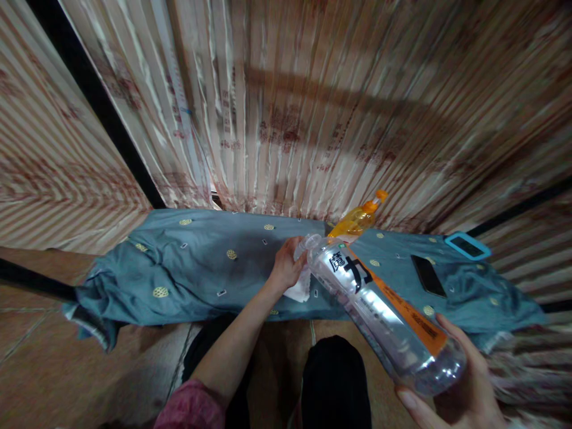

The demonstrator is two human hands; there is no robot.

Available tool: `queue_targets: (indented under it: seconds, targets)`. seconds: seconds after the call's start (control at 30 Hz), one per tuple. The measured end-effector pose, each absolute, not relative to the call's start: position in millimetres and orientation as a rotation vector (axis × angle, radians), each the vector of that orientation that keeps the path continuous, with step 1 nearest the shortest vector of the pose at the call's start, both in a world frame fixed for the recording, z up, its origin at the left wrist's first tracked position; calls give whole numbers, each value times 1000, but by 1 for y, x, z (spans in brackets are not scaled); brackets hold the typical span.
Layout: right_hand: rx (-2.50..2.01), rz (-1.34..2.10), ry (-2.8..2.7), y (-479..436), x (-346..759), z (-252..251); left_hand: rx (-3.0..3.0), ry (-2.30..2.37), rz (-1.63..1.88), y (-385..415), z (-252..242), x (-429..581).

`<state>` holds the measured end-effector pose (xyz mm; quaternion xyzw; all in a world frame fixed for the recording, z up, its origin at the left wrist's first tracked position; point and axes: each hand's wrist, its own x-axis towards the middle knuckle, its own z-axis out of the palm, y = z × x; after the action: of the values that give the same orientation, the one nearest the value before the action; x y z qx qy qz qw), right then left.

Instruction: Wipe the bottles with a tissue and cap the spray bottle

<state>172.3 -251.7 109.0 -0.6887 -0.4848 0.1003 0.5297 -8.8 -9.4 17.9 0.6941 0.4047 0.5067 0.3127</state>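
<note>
A large clear plastic bottle (pixel 370 298) with a silver and orange label slants across the view, its capped neck up and left, its base toward me at lower right. My right hand (pixel 469 381) cups the base, thumb on one side and fingers on the other. At the other end, my left hand (pixel 289 262) has its fingers closed around the clear cap (pixel 308 244). Just below that hand shows a white tissue (pixel 300 289); whether it is held or lies on the cloth I cannot tell. Behind the bottle's neck is an orange pump bottle (pixel 355 223).
A grey-blue patterned cloth (pixel 196 268) covers the long low surface ahead. On its right lie a black phone (pixel 428 275) and a blue-framed device (pixel 468 245). Pleated printed sheeting (pixel 286 119) hangs behind, with dark poles (pixel 102 113) at the sides. My knees (pixel 336 381) are below.
</note>
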Motion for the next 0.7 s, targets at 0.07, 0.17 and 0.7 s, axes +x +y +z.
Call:
queue_targets:
  seconds: [0.07, 0.17, 0.7]
  targets:
    - [-1632, 265, -1126, -252, 171, 109, 1840, 1048, 1356, -9, 17, -9]
    - [-1642, 299, -1076, -251, 168, 111, 1848, 1046, 1369, -8, 15, -9]
    - [-1633, 355, -979, -250, 161, 119, 1832, 1108, 1296, -9, 18, -9]
